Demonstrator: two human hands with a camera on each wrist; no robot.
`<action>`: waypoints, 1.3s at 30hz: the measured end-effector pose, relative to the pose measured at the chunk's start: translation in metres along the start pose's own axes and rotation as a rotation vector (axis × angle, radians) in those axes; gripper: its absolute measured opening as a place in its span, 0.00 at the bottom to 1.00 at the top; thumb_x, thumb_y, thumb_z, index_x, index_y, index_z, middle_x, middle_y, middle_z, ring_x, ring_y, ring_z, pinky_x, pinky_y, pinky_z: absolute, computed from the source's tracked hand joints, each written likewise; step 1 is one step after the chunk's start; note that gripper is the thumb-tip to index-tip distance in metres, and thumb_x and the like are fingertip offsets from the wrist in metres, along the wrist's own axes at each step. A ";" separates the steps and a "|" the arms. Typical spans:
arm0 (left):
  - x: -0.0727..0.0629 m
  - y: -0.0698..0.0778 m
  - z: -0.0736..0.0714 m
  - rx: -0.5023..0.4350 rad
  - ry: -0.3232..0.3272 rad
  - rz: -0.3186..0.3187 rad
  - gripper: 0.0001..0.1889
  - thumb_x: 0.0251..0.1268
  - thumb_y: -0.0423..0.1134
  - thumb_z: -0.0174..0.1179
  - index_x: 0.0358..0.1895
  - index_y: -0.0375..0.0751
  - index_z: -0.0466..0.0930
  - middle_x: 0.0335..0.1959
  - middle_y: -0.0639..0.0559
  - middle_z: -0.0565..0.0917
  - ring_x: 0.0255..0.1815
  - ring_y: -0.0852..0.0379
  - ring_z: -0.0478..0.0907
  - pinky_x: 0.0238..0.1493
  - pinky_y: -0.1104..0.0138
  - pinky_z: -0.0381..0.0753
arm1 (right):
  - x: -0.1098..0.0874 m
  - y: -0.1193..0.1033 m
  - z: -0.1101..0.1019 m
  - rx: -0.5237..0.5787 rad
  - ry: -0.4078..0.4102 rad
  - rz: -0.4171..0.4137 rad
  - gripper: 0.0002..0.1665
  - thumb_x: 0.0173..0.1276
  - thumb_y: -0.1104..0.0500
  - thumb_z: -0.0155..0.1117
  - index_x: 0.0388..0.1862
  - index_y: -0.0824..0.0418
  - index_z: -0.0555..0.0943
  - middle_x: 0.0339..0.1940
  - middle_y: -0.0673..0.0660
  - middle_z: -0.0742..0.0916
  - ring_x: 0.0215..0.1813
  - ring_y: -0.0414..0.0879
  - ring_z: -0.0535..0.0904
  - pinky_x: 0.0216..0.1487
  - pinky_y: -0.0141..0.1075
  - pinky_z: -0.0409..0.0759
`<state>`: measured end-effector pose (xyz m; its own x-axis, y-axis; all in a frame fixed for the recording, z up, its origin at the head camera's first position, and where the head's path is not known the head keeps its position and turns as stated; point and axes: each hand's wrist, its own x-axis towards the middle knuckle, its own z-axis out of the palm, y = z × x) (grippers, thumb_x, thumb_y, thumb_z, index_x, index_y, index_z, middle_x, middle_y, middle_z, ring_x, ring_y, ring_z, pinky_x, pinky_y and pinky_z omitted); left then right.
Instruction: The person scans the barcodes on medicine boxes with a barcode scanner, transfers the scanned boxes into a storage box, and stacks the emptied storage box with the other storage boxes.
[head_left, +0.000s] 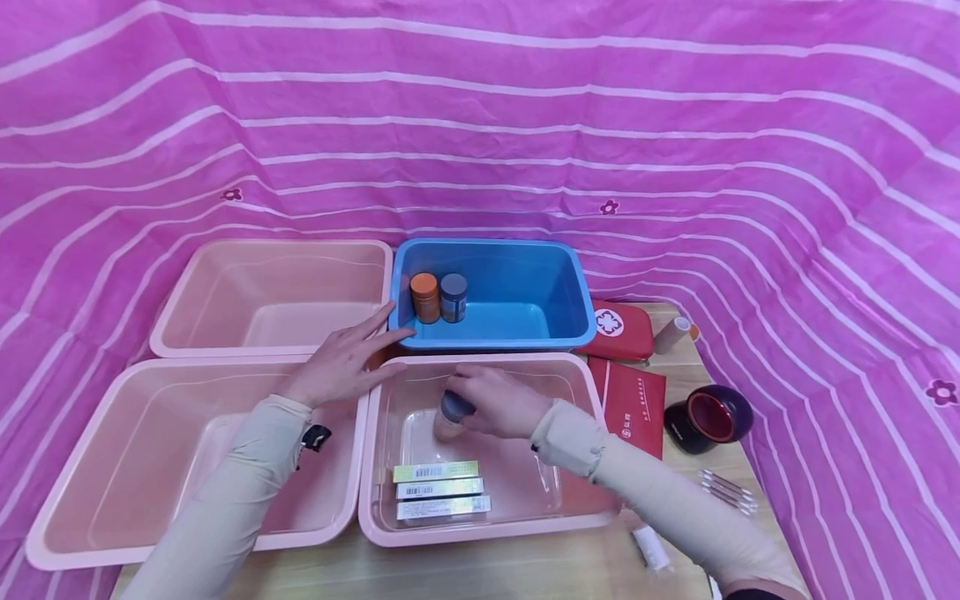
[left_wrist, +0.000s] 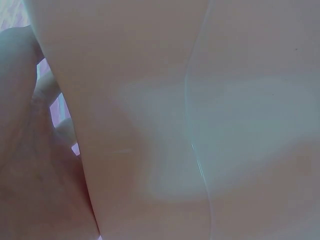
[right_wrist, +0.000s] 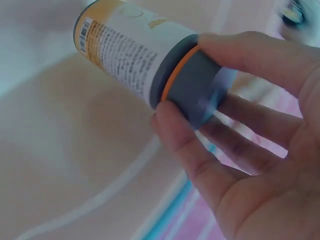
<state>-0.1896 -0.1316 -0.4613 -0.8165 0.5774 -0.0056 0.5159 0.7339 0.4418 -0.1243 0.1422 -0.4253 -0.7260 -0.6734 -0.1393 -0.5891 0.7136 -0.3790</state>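
At far left stood two pink plastic bins, a rear-left bin [head_left: 292,277] and a front-left bin [head_left: 161,454]. Next, my left hand [head_left: 337,362] rested at the rims where the bins met, fingers extended and spread, gripping nothing. Beyond its fingertips was a blue bin [head_left: 517,321], with an orange-capped jar [head_left: 426,300] and a dark-capped jar [head_left: 453,298] upright at its left end. Nearer me, in the front-right pink bin [head_left: 540,492], three slim cartons [head_left: 438,490] lay in a row. Just behind them, within that bin, a white-and-orange bottle [head_left: 447,430] leaned; I could not tell whether its base touched the floor. My right hand [head_left: 502,398] pinched its dark grey cap [right_wrist: 195,80], thumb and fingers partly closed around the sides. With only the cap held, I judged it best to pinch evenly, avoid twisting the cap, and keep the base clear of the cartons. Further right were a red first-aid pouch [head_left: 628,332] and a red booklet [head_left: 647,392].
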 end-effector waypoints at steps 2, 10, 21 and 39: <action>0.000 0.000 0.000 -0.001 -0.003 -0.006 0.33 0.72 0.57 0.62 0.77 0.60 0.67 0.86 0.46 0.46 0.81 0.33 0.57 0.75 0.33 0.60 | -0.011 0.004 -0.014 0.106 0.036 0.001 0.28 0.63 0.60 0.78 0.63 0.58 0.82 0.55 0.53 0.84 0.53 0.45 0.80 0.56 0.37 0.85; 0.001 0.000 0.000 0.001 -0.013 -0.006 0.34 0.71 0.57 0.62 0.78 0.60 0.66 0.86 0.46 0.46 0.81 0.33 0.57 0.74 0.33 0.60 | -0.067 0.026 -0.065 0.323 0.216 0.008 0.32 0.59 0.65 0.79 0.63 0.56 0.82 0.60 0.51 0.83 0.60 0.47 0.78 0.53 0.41 0.87; 0.002 0.000 0.000 0.007 -0.015 -0.009 0.34 0.72 0.59 0.61 0.78 0.60 0.66 0.86 0.46 0.46 0.81 0.32 0.57 0.74 0.33 0.60 | -0.164 0.071 -0.101 0.376 0.498 0.084 0.37 0.54 0.75 0.77 0.65 0.61 0.81 0.60 0.54 0.82 0.53 0.42 0.78 0.51 0.25 0.83; 0.001 0.003 0.000 0.013 -0.009 -0.001 0.34 0.72 0.58 0.60 0.78 0.57 0.66 0.86 0.44 0.46 0.81 0.31 0.56 0.74 0.33 0.61 | -0.261 0.163 -0.041 0.548 0.516 0.327 0.32 0.63 0.77 0.68 0.67 0.71 0.75 0.62 0.41 0.78 0.50 0.32 0.82 0.48 0.24 0.84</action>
<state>-0.1888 -0.1289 -0.4599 -0.8144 0.5801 -0.0138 0.5189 0.7388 0.4300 -0.0455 0.4423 -0.4131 -0.9815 -0.1790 0.0674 -0.1597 0.5728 -0.8040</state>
